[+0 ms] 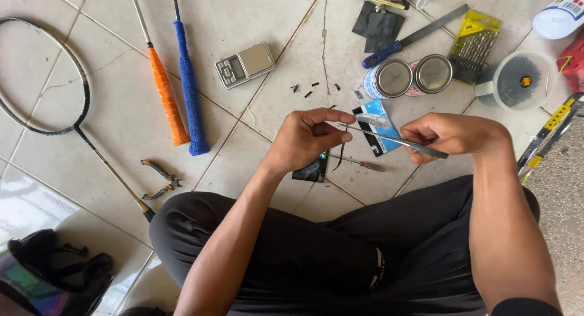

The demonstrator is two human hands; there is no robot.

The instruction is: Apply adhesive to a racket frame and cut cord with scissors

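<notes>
My left hand (308,138) pinches a thin black strip (342,153) that hangs down from my fingertips. A slim grey metal tool (398,142) is gripped in my right hand (455,135), its tip reaching across to my left thumb and forefinger. Both hands hover over the tiled floor above my crossed legs in black trousers. Below them lie a blue and black packet (381,131), a small dark packet (312,169) and a thin awl-like tool (364,164).
Two round tins (409,77), a drill-bit pack (475,47), a blue-handled saw (413,35), a pocket scale (245,64), small black bits (306,88), orange pliers (159,178), a racket frame (42,79), orange (165,94) and blue (190,83) racket handles, a clear tub (522,80).
</notes>
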